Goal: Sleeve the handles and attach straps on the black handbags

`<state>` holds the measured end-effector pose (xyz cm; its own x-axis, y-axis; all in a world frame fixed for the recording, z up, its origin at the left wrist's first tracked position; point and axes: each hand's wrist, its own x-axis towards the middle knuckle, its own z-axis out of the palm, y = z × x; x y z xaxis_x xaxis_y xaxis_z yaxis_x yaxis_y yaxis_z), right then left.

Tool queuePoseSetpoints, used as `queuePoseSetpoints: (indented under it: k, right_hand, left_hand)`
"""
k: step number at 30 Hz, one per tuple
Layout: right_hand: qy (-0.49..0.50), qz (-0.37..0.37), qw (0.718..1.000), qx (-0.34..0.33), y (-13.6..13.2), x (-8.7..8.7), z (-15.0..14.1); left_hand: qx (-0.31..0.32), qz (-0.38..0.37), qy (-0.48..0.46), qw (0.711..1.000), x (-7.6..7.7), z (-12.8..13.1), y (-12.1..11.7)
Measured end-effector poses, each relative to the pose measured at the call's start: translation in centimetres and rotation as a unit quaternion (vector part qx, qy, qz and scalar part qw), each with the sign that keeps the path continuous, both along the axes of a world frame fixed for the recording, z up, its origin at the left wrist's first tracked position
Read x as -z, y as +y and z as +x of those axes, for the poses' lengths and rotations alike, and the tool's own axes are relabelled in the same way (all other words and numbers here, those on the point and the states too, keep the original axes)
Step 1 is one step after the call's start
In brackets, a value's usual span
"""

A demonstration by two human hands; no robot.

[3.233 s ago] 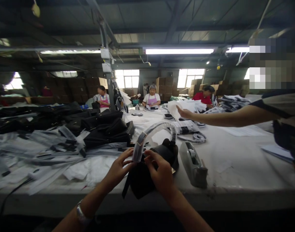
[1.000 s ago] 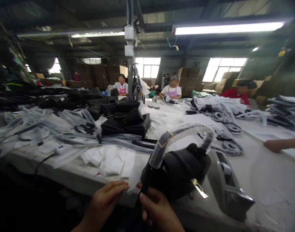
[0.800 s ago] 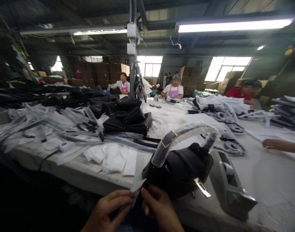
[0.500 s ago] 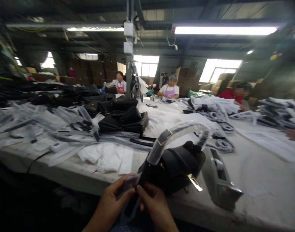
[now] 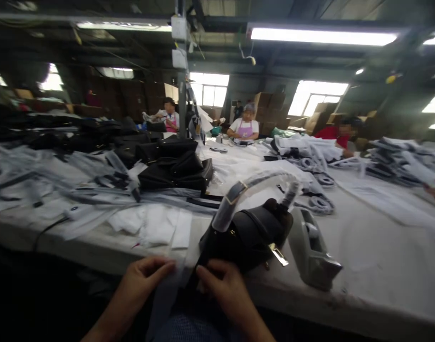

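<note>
A black handbag (image 5: 253,237) sits at the table's near edge, its arched handle (image 5: 224,213) wrapped in clear plastic. A gold clasp (image 5: 278,255) sticks out from its right side. My right hand (image 5: 222,285) is closed, thumb and fingers pinching a black strap (image 5: 192,280) at the bag's near left side. To the left, my left hand (image 5: 142,278) is closed in a pinch on a translucent plastic film (image 5: 167,289) that hangs below the fingertips. A gap separates the two hands.
Right of the bag stands a grey tape dispenser (image 5: 313,254). Black handbags (image 5: 174,171) are piled at the back left, near plastic-wrapped straps (image 5: 96,204) and white sheets (image 5: 160,225). Wrapped coils (image 5: 319,204) lie at right. Co-workers (image 5: 244,127) sit across the table.
My left hand has moved left, away from the strap and my right hand, drawing the plastic film with it. My right hand stays at the strap. The view has shifted slightly.
</note>
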<state>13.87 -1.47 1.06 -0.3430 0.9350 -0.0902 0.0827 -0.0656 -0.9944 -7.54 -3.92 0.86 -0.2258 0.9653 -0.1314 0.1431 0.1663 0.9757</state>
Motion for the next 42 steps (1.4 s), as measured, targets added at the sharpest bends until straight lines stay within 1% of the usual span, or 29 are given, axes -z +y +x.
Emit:
queuePoseSetpoints:
  k: [2, 4, 8, 12, 17, 21, 24, 27, 29, 32, 34, 35, 37, 41, 42]
  right_hand:
    - [0.012, 0.003, 1.0, 0.004, 0.1, 0.1, -0.2]
    - [0.032, 0.014, 0.999, 0.023, 0.0, 0.1, -0.6]
    - [0.078, 0.025, 0.993, 0.084, -0.4, 0.0, -1.6]
    - [0.078, 0.057, 0.987, 0.131, -0.6, 0.0, -2.4]
    - [0.056, 0.071, 0.986, 0.142, -0.5, 0.0, -3.0]
    - [0.041, 0.071, 0.987, 0.136, -0.6, -0.2, -3.1]
    - [0.034, 0.068, 0.99, 0.121, -0.6, -0.3, -3.1]
    - [0.025, 0.067, 0.992, 0.102, -0.4, 0.0, -3.1]
    - [0.017, 0.075, 0.992, 0.096, -0.4, 0.2, -2.8]
    - [0.008, 0.094, 0.99, 0.106, -0.5, 0.6, -2.1]
    - [0.014, 0.084, 0.99, 0.114, -0.4, 0.8, -1.5]
    - [0.024, 0.078, 0.99, 0.115, -0.4, 0.8, -1.1]
    - [0.045, 0.067, 0.99, 0.112, -0.5, 0.6, -0.5]
    - [0.052, 0.053, 0.99, 0.121, -0.9, -0.4, 0.1]
    - [0.049, 0.045, 0.99, 0.124, -0.9, -0.5, 0.1]
  left_hand:
    - [0.001, 0.003, 0.003, 1.0, 0.2, -0.3, -0.7]
    - [0.0, -0.004, -0.003, 1.0, 0.4, -0.5, -1.5]
    - [0.007, -0.025, -0.008, 1.0, 0.5, -0.7, -2.8]
    - [0.017, -0.039, -0.011, 0.999, 0.4, -0.8, -3.5]
    - [0.014, -0.03, -0.013, 0.999, 0.4, -0.7, -3.3]
    - [0.011, -0.038, -0.018, 0.999, 0.1, -0.5, -3.3]
    - [0.021, -0.041, -0.034, 0.998, -0.2, -0.1, -3.3]
    - [0.04, -0.043, -0.049, 0.997, -0.3, 0.6, -3.0]
    - [0.047, -0.046, -0.058, 0.996, 0.0, 1.1, -2.6]
    - [0.042, -0.066, -0.06, 0.995, 1.1, 2.1, -1.3]
    - [0.028, -0.07, -0.064, 0.995, 1.9, 2.8, 0.1]
    - [0.028, -0.065, -0.068, 0.995, 2.1, 3.2, 0.8]
    - [0.035, -0.049, -0.078, 0.995, 1.7, 4.0, 2.0]
    - [0.082, -0.026, -0.108, 0.99, -1.1, 5.4, 3.3]
    - [0.084, -0.014, -0.112, 0.99, -1.8, 5.6, 3.6]
